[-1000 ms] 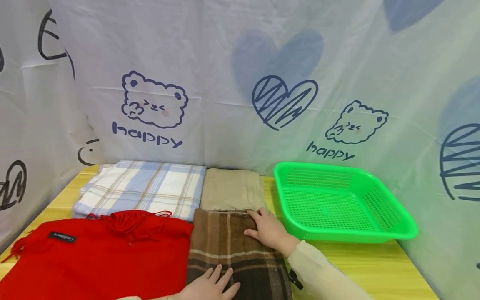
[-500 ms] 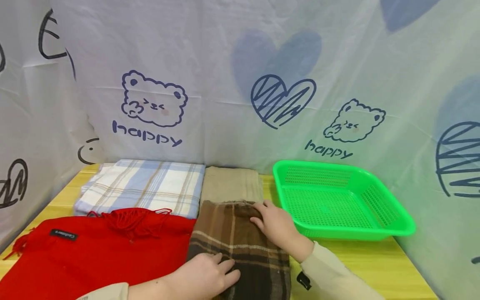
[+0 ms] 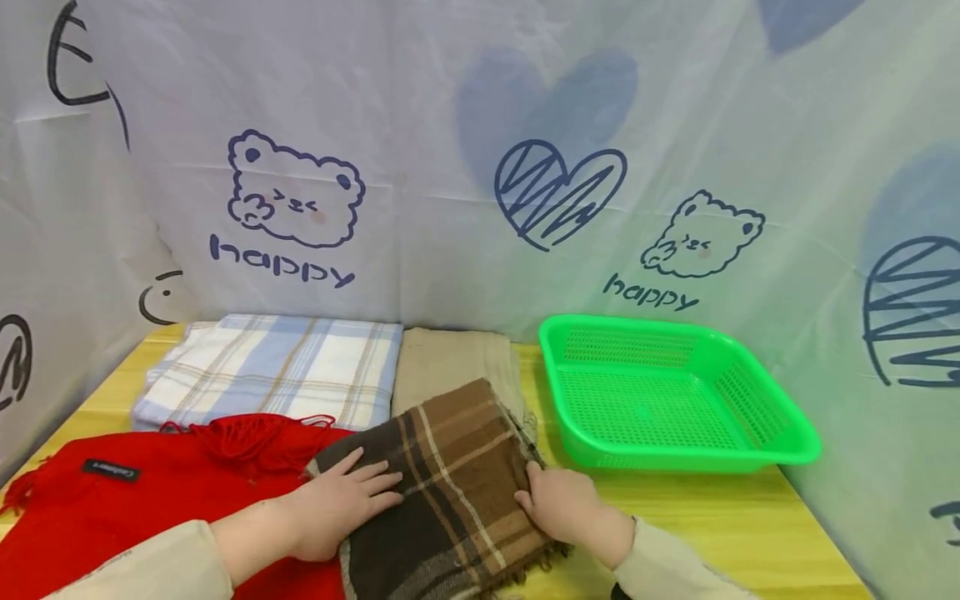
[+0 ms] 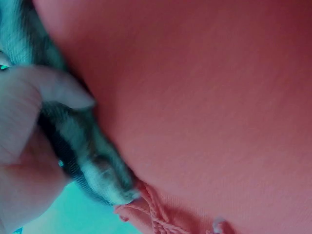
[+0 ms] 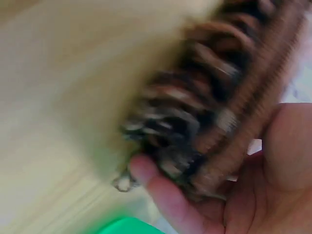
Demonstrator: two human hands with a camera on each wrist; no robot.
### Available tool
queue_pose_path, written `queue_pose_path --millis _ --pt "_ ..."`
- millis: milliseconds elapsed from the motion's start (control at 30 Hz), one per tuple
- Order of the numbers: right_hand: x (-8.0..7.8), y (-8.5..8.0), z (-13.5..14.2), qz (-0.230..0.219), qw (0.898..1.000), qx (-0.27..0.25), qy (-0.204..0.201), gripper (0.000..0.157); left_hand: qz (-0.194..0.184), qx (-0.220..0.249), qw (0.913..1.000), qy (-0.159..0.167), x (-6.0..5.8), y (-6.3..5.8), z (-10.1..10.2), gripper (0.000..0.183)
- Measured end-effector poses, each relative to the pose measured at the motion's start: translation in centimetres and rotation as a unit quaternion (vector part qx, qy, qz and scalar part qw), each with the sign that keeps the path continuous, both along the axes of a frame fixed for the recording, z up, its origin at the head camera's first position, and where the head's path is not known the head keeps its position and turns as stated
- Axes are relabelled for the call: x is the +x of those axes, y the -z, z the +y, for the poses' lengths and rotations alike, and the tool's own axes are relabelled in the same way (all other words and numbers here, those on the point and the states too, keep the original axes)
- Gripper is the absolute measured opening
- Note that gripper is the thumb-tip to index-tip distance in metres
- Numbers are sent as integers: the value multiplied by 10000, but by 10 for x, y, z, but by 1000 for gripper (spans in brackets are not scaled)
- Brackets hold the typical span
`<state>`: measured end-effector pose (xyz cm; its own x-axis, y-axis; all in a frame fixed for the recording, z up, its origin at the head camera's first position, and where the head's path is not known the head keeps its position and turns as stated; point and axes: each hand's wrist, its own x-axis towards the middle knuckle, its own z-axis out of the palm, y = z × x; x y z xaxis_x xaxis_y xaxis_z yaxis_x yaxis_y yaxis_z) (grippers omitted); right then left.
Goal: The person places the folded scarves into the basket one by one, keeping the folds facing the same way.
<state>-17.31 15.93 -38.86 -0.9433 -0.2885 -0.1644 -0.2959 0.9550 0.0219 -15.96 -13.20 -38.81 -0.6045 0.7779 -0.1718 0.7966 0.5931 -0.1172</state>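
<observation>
A person's two hands worked a folded brown plaid scarf point(image 3: 442, 483) at the front of a yellow wooden worktop point(image 3: 720, 517). The scarf lay turned at an angle, its left corner overlapping a red scarf point(image 3: 150, 492) and its far corner resting on a beige folded cloth point(image 3: 446, 362).

The left hand point(image 3: 337, 504) lay on the scarf's left part with its fingers point(image 3: 375, 483) stretched fairly straight and slightly apart across the top; the left wrist view showed the thumb point(image 4: 58, 85) tucked against the scarf's edge point(image 4: 92, 165), with the red fabric point(image 4: 204, 107) filling the rest of the frame.

The right hand point(image 3: 566, 508) held the scarf's right edge near the fringe. The right wrist view (blurred) showed the fingers point(image 5: 165, 195) curled under the stacked folds point(image 5: 214, 102) and the palm against them, so that hand was clamped on the scarf.

A blue and white plaid cloth point(image 3: 277, 375) lay folded at the back left, just beside the beige one. A green plastic basket point(image 3: 780, 433) stood to the right, near the right hand but apart from it. A pale printed backdrop point(image 3: 480, 167) with bears, hearts and the word "happy" hung behind the worktop.
</observation>
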Motion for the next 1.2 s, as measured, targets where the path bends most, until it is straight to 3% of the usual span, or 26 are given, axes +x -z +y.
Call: queue_pose_path --millis 100,167,233,333,400,467,533,667,733,867,933,967,1000,1033,1133,1167,1200 --pt "0 8 -1 445 9982 382 -104 52 -1008 -308 9933 -475 1 5 -3 83" --pt "-2 9 -2 1035 9939 224 -300 57 -1258 -86 9917 -232 -1 12 -8 85" --pt "-6 11 -4 1279 9904 -195 -489 65 -1513 252 9881 63 -1 17 -10 88" --pt "-11 17 -9 929 9903 -749 -713 72 -1335 479 9885 522 3 22 -10 89" --pt "-14 24 -12 511 9920 -898 -722 71 -1209 403 9907 465 8 19 -5 84" --pt "-15 31 -14 527 9913 -885 -823 68 -997 249 9939 401 11 16 0 83" --pt "-15 36 -16 910 9879 -767 -990 63 -786 227 9957 426 12 18 4 82" --pt "-18 40 -20 1754 9730 -790 -1275 44 214 225 9950 950 12 19 8 63" --pt "-18 37 -21 1956 9667 -883 -1394 34 908 302 9866 1325 10 16 9 54" --pt "-11 26 -20 2448 9544 -1032 -1364 29 2163 535 9569 1865 2 2 8 47" --pt "-6 21 -19 2757 9479 -1051 -1198 27 2561 613 9449 1947 -3 -5 5 48" --pt "-3 18 -18 2851 9468 -1023 -1089 25 2634 620 9434 1918 -6 -7 2 49" --pt "0 17 -16 2839 9492 -947 -971 24 2568 635 9470 1820 -9 -9 0 49" --pt "2 16 -14 2710 9550 -854 -850 25 2318 655 9566 1638 -10 -9 -3 51" --pt "6 16 -7 1801 9800 -712 -451 35 779 865 9905 726 -10 -6 -12 53" --pt "5 17 -3 1425 9867 -718 -307 40 192 1065 9936 316 -8 -5 -14 54" --pt "5 18 0 1077 9911 -771 -150 45 -307 1366 9901 -95 -6 -3 -15 56"
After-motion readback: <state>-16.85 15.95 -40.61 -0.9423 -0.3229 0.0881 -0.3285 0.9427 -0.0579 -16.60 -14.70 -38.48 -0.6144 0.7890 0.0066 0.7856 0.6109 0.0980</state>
